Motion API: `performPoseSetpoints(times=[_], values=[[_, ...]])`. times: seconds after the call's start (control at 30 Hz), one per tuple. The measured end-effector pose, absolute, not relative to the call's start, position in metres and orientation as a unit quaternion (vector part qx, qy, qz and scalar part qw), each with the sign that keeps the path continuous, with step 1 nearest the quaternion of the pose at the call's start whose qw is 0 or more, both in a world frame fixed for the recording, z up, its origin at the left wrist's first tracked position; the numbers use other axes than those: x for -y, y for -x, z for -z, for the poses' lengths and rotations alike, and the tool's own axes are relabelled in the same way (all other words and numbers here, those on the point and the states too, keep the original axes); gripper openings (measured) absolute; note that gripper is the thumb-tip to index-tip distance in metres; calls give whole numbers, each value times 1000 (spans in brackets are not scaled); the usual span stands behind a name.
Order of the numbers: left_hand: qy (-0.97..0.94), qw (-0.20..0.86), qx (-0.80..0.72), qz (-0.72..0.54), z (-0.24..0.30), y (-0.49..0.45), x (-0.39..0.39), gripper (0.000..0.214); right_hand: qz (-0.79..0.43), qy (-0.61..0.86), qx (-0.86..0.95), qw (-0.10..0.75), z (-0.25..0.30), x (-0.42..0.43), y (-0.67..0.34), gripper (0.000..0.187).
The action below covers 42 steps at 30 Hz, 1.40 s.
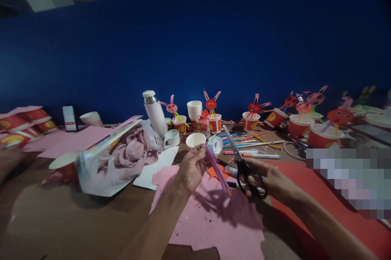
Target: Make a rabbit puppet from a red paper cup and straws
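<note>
My left hand [191, 168] is closed around a small paper cup [196, 140] held rim up, together with a few coloured straws [217, 168] that slant down to the right. My right hand [264, 180] grips black-handled scissors [242, 160], its fingers through the loops and the blades pointing up and left towards the straws. Both hands hover over a pink paper sheet [214, 219] lying on the wooden table [61, 219]. A roll of clear tape [215, 145] sits just behind the straws.
A white flask [154, 112], a mug [172, 138], a plastic bag with pink cloth [122, 158], stacked cups [194, 109] and a row of paper-cup rabbit figures [253, 117] line the back. Pens and straws [250, 144] lie right. Red paper [336, 207] covers the right side.
</note>
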State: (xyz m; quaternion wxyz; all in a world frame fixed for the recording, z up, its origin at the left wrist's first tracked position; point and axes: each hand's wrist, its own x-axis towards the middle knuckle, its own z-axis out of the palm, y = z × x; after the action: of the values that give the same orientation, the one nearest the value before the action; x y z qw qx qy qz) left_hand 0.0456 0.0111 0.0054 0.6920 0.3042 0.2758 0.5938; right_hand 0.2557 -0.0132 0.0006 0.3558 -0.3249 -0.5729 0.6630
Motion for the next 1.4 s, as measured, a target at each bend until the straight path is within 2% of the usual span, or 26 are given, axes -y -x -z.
performPoseSetpoints(times=[0.13, 0.3, 0.43, 0.57, 0.8, 1.4], values=[[-262, 716, -260, -593, -7, -43, -12, 6, -665, 328, 596, 310, -1, 15, -260, 50], [-249, 725, -247, -593, -9, -40, -13, 5, -643, 326, 626, 297, 1, 14, -264, 54], [-236, 727, -239, -599, -9, -39, -13, 6, -672, 307, 629, 244, -1, 16, -261, 61], [-233, 721, -252, -603, -10, -39, -13, 5, -676, 306, 635, 215, 1, 16, -257, 57], [-234, 716, -238, -613, -9, -39, -14, 6, -641, 320, 666, 208, 5, 14, -257, 42], [-220, 736, -255, -587, -7, -49, -10, 5, -638, 348, 653, 213, 2, 17, -249, 58]])
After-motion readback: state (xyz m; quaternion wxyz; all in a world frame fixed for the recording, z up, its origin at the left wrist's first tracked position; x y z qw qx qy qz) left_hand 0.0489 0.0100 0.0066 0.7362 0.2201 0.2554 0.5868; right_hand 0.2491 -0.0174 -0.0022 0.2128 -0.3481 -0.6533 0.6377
